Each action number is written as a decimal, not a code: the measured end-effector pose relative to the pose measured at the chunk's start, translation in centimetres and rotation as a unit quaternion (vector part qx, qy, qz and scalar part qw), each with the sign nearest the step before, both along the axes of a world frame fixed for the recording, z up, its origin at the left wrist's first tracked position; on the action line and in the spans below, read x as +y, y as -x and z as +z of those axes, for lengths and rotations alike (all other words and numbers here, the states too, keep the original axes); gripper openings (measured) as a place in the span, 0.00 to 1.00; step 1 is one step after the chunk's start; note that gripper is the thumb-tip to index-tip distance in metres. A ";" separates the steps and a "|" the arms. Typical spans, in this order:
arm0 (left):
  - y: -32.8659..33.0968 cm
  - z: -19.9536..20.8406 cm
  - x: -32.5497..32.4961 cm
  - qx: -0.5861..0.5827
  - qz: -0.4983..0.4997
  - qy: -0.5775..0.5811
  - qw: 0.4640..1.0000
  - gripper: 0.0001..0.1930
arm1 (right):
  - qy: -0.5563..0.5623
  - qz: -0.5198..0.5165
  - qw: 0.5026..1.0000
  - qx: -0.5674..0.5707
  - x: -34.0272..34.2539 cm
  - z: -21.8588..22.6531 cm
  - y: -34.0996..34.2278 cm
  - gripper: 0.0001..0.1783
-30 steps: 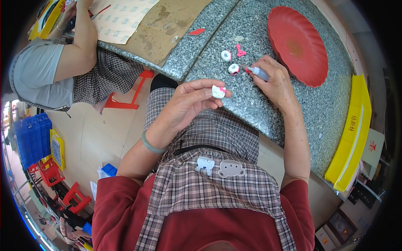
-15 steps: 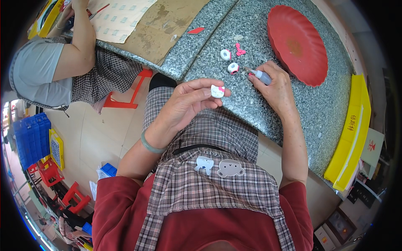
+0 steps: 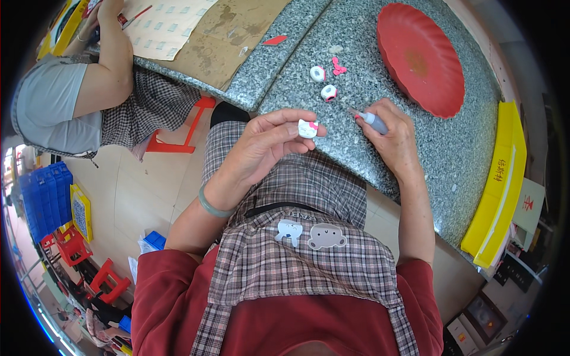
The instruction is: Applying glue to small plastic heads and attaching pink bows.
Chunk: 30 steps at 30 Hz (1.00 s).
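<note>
Between the thumb and fingers of my left hand (image 3: 270,137) is a small white cat-head piece (image 3: 307,129) with a pink bow, held just off the counter's near edge. My right hand (image 3: 393,133) grips a small translucent squeeze bottle (image 3: 376,123), its thin nozzle pointing left over the stone counter. Left of that nozzle lies a white and pink rounded piece (image 3: 329,92) with an opening in its side. A similar white piece (image 3: 317,73) with a grey oval sits just beyond it, beside several small pink bow-shaped bits (image 3: 338,67).
A red scalloped tray (image 3: 436,77) stands on the grey speckled counter (image 3: 451,160) at right, by a yellow bin (image 3: 493,190). Farther left are a red scrap (image 3: 275,40), brown board (image 3: 225,44) and a patterned sheet (image 3: 166,29). A co-worker (image 3: 65,95) sits at far left.
My right hand has drawn slightly back toward me with the squeeze bottle, its nozzle now farther from the white pieces. My left hand keeps its hold on the cat-head piece.
</note>
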<state>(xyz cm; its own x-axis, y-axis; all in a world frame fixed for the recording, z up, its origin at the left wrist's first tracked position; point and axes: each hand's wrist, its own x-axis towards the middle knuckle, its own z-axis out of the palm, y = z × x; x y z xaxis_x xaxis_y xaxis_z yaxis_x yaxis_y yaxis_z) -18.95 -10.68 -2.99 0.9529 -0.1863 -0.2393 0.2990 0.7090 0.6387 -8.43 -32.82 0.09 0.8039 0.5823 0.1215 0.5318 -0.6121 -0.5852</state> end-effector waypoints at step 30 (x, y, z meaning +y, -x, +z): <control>0.6 0.9 -2.0 -0.006 -0.027 -0.023 0.999 0.14 | -0.458 -0.112 0.758 0.451 -0.3 -0.3 5.5 0.03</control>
<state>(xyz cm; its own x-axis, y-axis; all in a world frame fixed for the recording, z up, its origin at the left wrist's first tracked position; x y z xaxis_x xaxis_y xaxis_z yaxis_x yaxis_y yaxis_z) -19.53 -12.71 -2.10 0.9446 -0.2258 -0.2383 0.3283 0.6614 0.6744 -13.95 -33.07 -0.17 0.8669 0.4217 -0.2660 -0.3950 0.2552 -0.8825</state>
